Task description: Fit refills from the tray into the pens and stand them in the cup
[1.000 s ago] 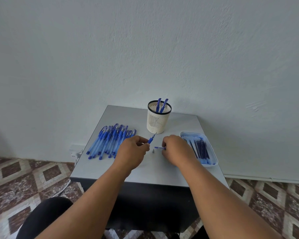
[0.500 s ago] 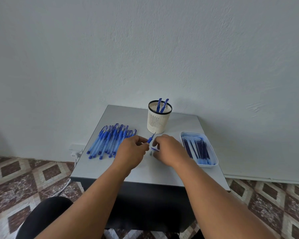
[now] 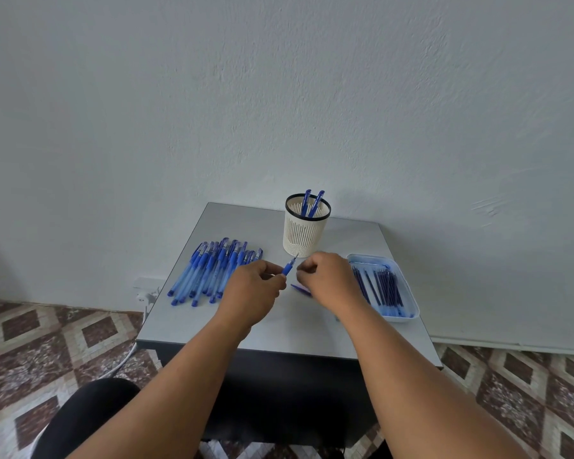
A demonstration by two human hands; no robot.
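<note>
My left hand (image 3: 251,289) grips a blue pen (image 3: 288,267) by its barrel, with the tip pointing up and right towards the white mesh cup (image 3: 305,231). Two blue pens (image 3: 312,203) stand in the cup. My right hand (image 3: 328,281) is close to the right of the pen tip with its fingers curled. A small blue pen cap (image 3: 300,288) pokes out from under its thumb side. A row of several blue pens (image 3: 209,273) lies at the left of the grey table (image 3: 279,329). The white tray (image 3: 408,313) holding several dark refills (image 3: 380,286) is at the right.
The table stands against a pale wall, its front edge near my forearms. A white plug and cable (image 3: 146,298) hang at the table's left side over a patterned tile floor. My dark-clad knee (image 3: 80,415) shows at the lower left.
My right hand has moved left with the small blue cap, away from the tray and closer to the pen tip. My left hand and its pen have stayed almost still.
</note>
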